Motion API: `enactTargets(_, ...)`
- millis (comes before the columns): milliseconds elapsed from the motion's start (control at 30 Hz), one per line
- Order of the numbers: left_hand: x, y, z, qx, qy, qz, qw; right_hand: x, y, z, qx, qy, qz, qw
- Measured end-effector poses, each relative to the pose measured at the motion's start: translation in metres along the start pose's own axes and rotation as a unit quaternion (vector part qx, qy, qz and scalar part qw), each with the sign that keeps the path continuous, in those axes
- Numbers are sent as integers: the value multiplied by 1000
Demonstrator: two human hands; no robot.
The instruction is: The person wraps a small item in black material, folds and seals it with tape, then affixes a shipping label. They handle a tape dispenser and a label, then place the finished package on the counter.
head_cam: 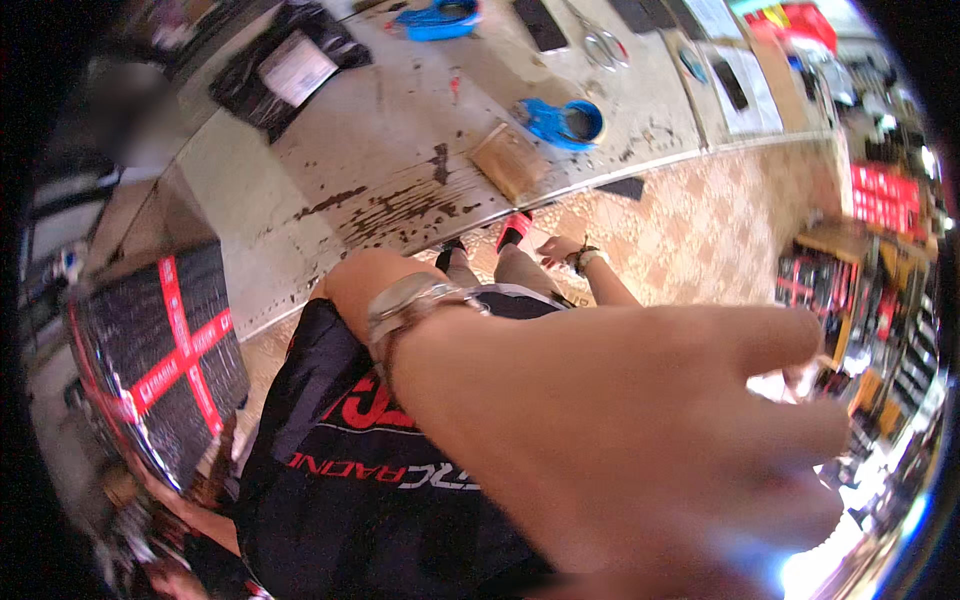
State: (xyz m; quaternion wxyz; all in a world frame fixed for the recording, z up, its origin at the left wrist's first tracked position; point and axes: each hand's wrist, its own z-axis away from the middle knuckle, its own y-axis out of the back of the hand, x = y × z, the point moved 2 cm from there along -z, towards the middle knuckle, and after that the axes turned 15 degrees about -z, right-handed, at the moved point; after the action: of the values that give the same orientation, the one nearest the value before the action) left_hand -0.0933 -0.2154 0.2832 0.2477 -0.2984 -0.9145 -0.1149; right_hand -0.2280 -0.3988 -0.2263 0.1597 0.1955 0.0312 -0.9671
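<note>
My left hand [660,420], with a metal wristwatch [409,300] on its wrist, is raised very close to the camera and fills the lower right. Its fingertips are blurred and partly hidden, so I cannot tell whether they grip anything. Down by my legs hangs my right hand [561,253], wearing bracelets, its fingers loosely apart around nothing. Ahead of me is a worn worktable [405,112]. Near its front edge lie a brown cardboard piece [510,161] and a blue tape dispenser [562,124].
On the table are a black wrapped parcel [281,71] with a label, another blue tape dispenser [439,19], scissors [600,45] and a dark phone-like slab [540,26]. A black-wrapped box [154,322] with red tape stands left, near another person's arm [195,517]. Stocked shelves [862,300] line the right.
</note>
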Motion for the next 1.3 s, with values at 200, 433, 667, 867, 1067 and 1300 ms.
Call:
enactTargets(200,-7,-27,-14,-54,31,29,998,199,37,-49,295,-79,56,951)
enactTargets(433,-129,-14,18,254,22,-279,926,262,69,-86,257,73,-101,958)
enactTargets(667,-219,-30,165,-239,380,-586,675,130,149,13,405,262,-128,866)
enactTargets(867,-253,-9,230,-287,478,-519,648,-54,243,56,489,536,24,688)
enactTargets(1067,-366,19,203,-128,472,-451,747,-80,269,30,548,482,101,676)
enactTargets(1300,-458,-1,209,-266,372,-425,781,-55,277,25,501,501,4,705)
